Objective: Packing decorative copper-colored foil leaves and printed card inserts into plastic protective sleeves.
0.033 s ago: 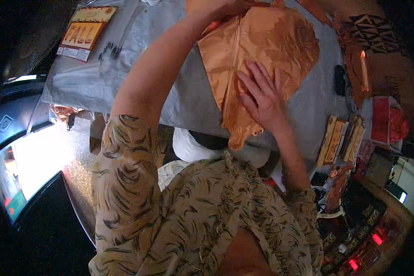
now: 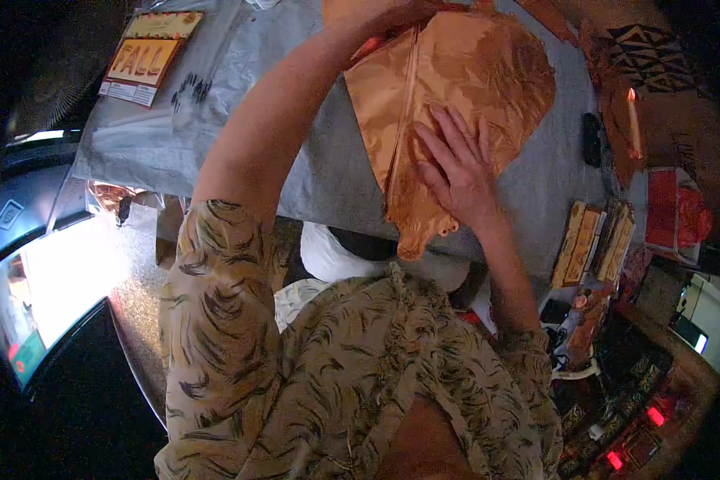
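A flat copper-coloured foil balloon [image 2: 480, 60] lies on the grey cloth-covered table [image 2: 320, 180]. Its long crease runs down the left side, and its narrow, tail-like end hangs at the near table edge. My right hand [image 2: 460, 164] rests palm down on the foil just above that end, fingers stretched and spread. My left arm reaches across the table to the far end of the balloon. There my left hand [image 2: 404, 11] lies against the foil at the upper edge of the view, its fingers mostly hidden.
An orange printed package [image 2: 144, 62] lies at the far left of the table. Upright flat packs [image 2: 576, 244] stand by the near right corner, and a small black object [image 2: 590, 140] lies near the right edge. A bright screen [image 2: 64, 280] is at left.
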Demonstrator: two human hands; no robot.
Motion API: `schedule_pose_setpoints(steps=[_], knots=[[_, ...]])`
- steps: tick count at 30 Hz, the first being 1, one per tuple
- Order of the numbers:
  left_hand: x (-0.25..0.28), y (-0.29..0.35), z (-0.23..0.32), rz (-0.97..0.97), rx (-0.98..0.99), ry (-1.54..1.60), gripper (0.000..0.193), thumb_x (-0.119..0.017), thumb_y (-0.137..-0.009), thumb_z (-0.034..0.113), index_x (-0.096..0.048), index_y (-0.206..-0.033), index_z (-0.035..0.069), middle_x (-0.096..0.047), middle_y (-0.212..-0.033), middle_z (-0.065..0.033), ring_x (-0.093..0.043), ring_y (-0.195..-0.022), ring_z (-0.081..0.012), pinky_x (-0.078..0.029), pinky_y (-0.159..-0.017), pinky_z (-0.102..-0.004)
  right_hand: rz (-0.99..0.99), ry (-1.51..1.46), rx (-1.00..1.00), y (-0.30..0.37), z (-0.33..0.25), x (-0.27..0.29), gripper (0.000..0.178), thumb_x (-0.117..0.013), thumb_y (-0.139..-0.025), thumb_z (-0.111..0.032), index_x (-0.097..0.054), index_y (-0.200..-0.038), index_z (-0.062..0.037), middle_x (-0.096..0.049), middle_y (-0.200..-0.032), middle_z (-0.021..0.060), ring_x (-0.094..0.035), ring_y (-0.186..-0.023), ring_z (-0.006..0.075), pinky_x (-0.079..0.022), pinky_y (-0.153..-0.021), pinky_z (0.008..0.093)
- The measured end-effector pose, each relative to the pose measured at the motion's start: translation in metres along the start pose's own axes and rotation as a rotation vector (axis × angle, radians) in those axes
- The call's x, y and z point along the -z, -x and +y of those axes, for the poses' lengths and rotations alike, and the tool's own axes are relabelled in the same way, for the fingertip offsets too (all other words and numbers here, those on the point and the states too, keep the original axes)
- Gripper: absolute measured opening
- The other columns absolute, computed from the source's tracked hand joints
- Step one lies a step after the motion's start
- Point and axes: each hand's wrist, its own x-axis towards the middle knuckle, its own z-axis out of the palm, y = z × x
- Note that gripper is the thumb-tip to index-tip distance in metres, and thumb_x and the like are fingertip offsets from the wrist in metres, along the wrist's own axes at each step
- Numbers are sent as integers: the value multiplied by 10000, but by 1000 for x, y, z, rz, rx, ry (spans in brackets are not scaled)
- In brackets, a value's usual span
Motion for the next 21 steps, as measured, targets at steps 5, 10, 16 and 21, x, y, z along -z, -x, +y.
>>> schedule_pose_setpoints(steps=[5,10,16,21], knots=[[30,32,36,39,45,-135,308,-597,-901,448,-729,-1045,209,-707,-1054,-130,-634,-1021,-376,-513,-843,-486,0,8,-25,1,5,1,507,-607,-926,-207,-500,-1415,-128,-387,-1530,98,-340,-1425,293,-133,-1177,554],[38,38,38,5,129,43,358,-602,-886,470,-724,-1067,185,-713,-991,-148,-672,-902,-352,-532,-795,-446,-22,-16,-54,-2,3,0,514,-601,-933,-190,-484,-1430,-131,-381,-1535,87,-335,-1428,290,-133,-1179,549],[28,33,28,91,51,63,343,-591,-903,431,-714,-1053,148,-718,-992,-134,-681,-874,-332,-505,-854,-460,-11,20,-52,-3,4,-4,483,-557,-959,-224,-485,-1428,-132,-385,-1530,94,-339,-1423,295,-148,-1172,556],[9,21,9,247,-137,-230,329,-596,-911,403,-711,-1057,131,-724,-970,-123,-680,-891,-322,-356,-1019,-528,-4,11,-53,-6,-4,-4,486,-558,-952,-223,-487,-1422,-124,-390,-1525,101,-344,-1418,304,-158,-1164,563]])
